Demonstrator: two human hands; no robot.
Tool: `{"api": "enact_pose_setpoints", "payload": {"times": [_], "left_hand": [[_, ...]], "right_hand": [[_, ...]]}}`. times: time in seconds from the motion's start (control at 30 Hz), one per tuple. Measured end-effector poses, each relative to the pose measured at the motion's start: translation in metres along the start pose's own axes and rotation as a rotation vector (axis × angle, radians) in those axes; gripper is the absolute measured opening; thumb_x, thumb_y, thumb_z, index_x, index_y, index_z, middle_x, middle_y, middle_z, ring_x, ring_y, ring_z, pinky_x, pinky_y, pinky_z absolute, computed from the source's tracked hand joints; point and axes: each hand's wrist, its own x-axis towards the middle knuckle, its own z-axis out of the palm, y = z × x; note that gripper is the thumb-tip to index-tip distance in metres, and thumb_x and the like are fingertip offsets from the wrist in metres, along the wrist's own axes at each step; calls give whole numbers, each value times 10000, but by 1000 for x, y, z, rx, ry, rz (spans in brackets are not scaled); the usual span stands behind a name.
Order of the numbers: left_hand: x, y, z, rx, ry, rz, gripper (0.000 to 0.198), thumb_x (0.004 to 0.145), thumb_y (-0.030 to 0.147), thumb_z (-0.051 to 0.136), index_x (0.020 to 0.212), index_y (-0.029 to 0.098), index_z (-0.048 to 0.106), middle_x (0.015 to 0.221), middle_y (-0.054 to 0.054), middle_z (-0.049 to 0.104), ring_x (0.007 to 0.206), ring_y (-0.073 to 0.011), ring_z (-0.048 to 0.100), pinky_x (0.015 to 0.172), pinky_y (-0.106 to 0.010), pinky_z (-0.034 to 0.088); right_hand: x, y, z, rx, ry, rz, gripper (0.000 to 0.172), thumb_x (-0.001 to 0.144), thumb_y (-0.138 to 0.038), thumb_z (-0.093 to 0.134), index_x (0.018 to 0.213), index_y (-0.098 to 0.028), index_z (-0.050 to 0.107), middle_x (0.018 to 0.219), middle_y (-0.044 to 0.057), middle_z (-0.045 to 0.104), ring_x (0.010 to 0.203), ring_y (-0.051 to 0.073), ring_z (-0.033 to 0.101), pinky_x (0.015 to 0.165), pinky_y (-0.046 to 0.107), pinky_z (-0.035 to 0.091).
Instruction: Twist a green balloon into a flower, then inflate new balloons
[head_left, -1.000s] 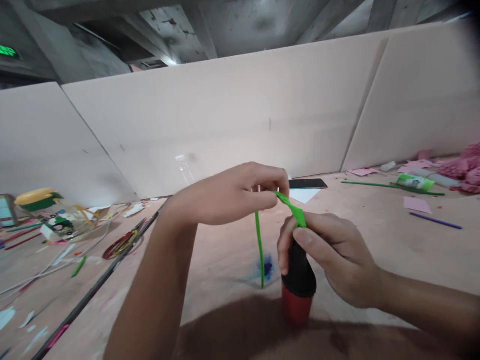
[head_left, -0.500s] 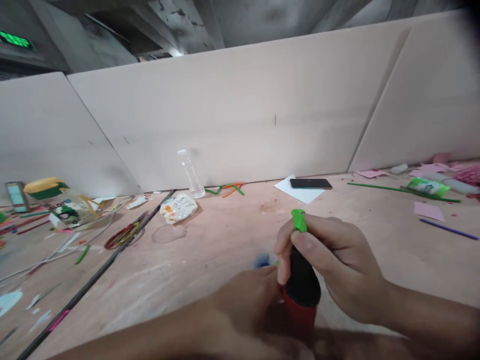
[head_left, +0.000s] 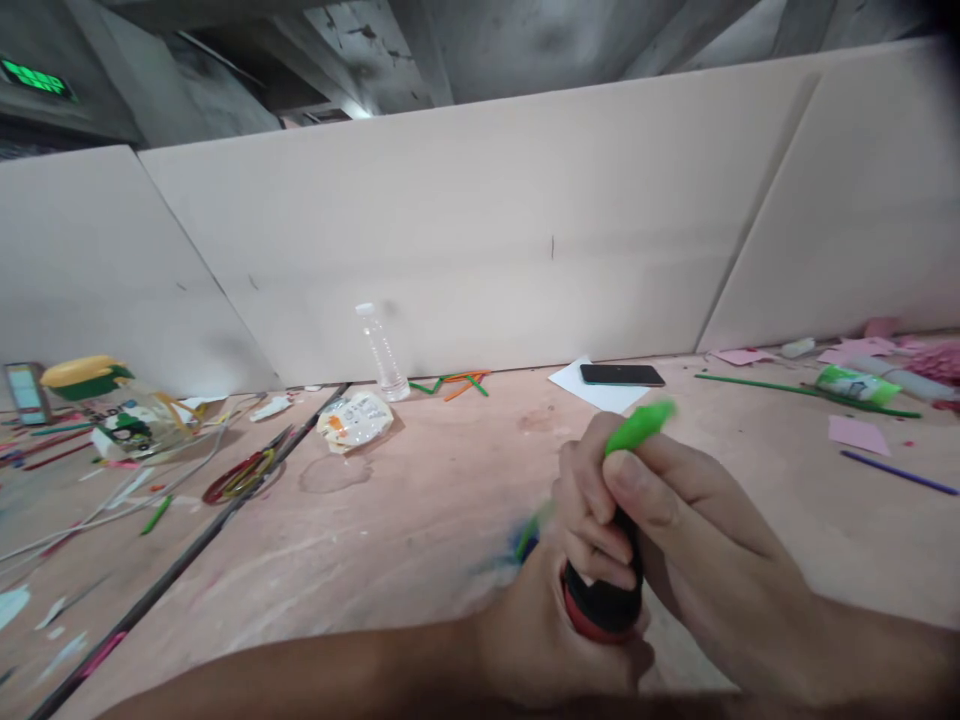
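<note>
My left hand is wrapped round a red and black tool, low in front of me; its kind is not clear, and much of the body is hidden by my hands. My right hand is closed at its black upper end, thumb and fingers pinching a bright green piece. This piece looks soft or strip-like, and its free end is blurred as it leans right. Just left of my hands, a blurred green and blue item shows near the tabletop.
A phone lies on white paper at the back. Further left stand a clear bottle and a crumpled wrapper. Scissors lie by a dark table seam. Pink paper and a green packet are right. White panels rise behind.
The green piece has tilted from upright to leaning right, and more of it shows. My right fingers have wrapped lower over the black end. My left hand has moved up and right.
</note>
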Motion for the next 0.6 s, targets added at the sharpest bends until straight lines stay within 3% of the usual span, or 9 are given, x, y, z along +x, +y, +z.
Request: {"api": "enact_pose_setpoints", "payload": {"times": [0.1, 0.27, 0.47, 0.6], "left_hand": [[9, -1, -5, -225, 120, 30, 454, 609, 346, 796, 921, 225, 489, 909, -46, 600, 935, -262, 630, 780, -373, 556], [23, 6, -20, -366, 91, 68, 412, 487, 179, 851, 708, 196, 504, 713, 11, 534, 675, -131, 490, 602, -269, 431], [24, 31, -38, -476, 181, 159, 214, 614, 183, 747, 696, 148, 553, 675, 8, 533, 626, -94, 452, 571, -228, 367], [26, 34, -45, -471, 184, 166, 208, 606, 135, 740, 674, 143, 544, 665, 10, 521, 631, -91, 449, 570, -215, 354]], "right_hand": [[16, -13, 5, -7, 32, -44, 306, 1017, -385, 559, 772, -202, 556, 650, -38, 409, 559, 100, 373, 489, 248, 301], [45, -46, 15, -11, 80, -122, 328, 967, -383, 640, 701, -209, 561, 621, -37, 390, 508, 93, 351, 425, 249, 262], [69, -85, 24, -88, 64, -236, 356, 876, -397, 759, 672, -191, 552, 654, -37, 417, 511, 78, 363, 400, 247, 279], [80, -86, 24, -123, 65, -299, 397, 831, -435, 793, 654, -195, 531, 661, -43, 425, 457, 70, 312, 370, 268, 267]]}}
